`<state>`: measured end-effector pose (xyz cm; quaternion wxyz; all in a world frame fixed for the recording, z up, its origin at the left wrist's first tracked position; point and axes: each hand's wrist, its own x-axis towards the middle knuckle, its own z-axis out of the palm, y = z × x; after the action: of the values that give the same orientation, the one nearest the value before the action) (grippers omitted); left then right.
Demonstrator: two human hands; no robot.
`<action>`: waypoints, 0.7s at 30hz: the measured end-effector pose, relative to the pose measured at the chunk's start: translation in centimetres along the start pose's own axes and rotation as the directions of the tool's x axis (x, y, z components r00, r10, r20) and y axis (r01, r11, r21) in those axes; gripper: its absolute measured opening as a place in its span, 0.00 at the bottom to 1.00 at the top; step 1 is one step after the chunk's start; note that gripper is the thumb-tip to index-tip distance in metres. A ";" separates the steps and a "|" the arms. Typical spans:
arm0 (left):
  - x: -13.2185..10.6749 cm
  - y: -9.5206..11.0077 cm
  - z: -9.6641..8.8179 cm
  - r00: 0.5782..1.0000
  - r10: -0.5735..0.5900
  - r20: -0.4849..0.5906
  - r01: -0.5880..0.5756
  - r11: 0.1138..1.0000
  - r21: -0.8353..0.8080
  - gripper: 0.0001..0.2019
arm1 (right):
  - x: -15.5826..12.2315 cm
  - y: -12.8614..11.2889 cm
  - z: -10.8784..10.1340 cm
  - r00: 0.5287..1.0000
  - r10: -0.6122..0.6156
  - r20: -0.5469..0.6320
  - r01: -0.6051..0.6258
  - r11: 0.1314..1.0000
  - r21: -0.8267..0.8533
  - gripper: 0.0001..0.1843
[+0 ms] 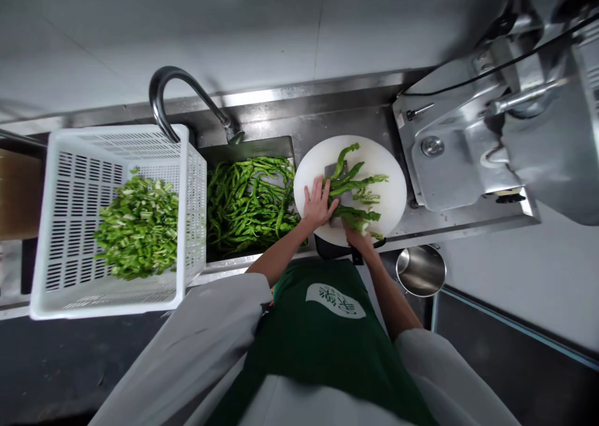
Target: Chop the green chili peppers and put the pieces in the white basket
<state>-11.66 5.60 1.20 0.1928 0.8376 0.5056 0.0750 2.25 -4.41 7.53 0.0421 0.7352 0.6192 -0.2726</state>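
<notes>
Peppers (360,183) are lying over a blade (347,199) on the board (394,192). Left hand (319,209) is resting open, fingers spread, by their ends; right hand (360,240) is lying below, its hold unclear.

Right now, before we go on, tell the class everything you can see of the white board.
The board is round, white and smooth, plastic by its look. It lies flat on the metal counter, just right of the sink. Long green peppers and a broad metal blade lie across its middle, hiding part of it. The left hand is spread over its left side, the right hand at its near edge; whether either touches it is unclear.
</notes>
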 end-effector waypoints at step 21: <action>-3.2 4.9 -3.9 0.969 0.248 -0.014 -0.248 0.969 -0.010 0.43 | -6.0 15.3 -10.7 0.975 0.159 -0.156 -0.185 0.967 -0.176 0.18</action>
<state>-10.44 1.76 6.95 0.1833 0.8926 0.3978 0.1069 19.76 -9.02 15.11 0.0916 0.7962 0.5775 -0.1554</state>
